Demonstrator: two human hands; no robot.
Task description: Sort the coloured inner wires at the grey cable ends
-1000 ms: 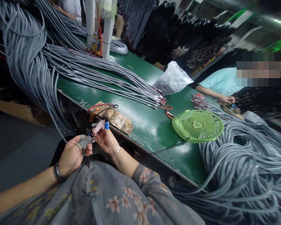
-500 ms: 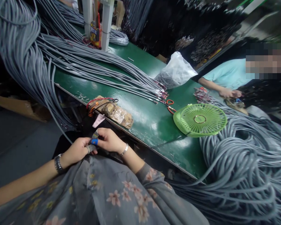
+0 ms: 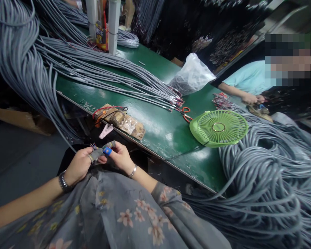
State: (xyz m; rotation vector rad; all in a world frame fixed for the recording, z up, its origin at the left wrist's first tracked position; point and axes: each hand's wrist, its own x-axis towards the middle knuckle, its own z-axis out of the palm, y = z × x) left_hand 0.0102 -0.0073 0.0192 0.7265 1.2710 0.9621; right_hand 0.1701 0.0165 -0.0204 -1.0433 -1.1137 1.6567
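My left hand is closed on a grey cable, which runs down to it from the hanging bundle on the left. Thin bare-looking wire ends stick out above its thumb, which has grey tape around it. Close beside it, fingertips almost touching, my right hand is pinched. Blue tape wraps its thumb and worn grey tape its index finger; whatever lies between them is too small to make out. Both hands are above my lap, in front of the green table.
A taped wooden block with a pink clip sits at the table edge. Grey cable bundles lie across the table, more coils at right. Near them are a green fan, a plastic bag and a co-worker's hands.
My hands have shifted slightly up and left and turned, so the wire ends now show above the left thumb. My right index finger has lifted. The view has moved a little.
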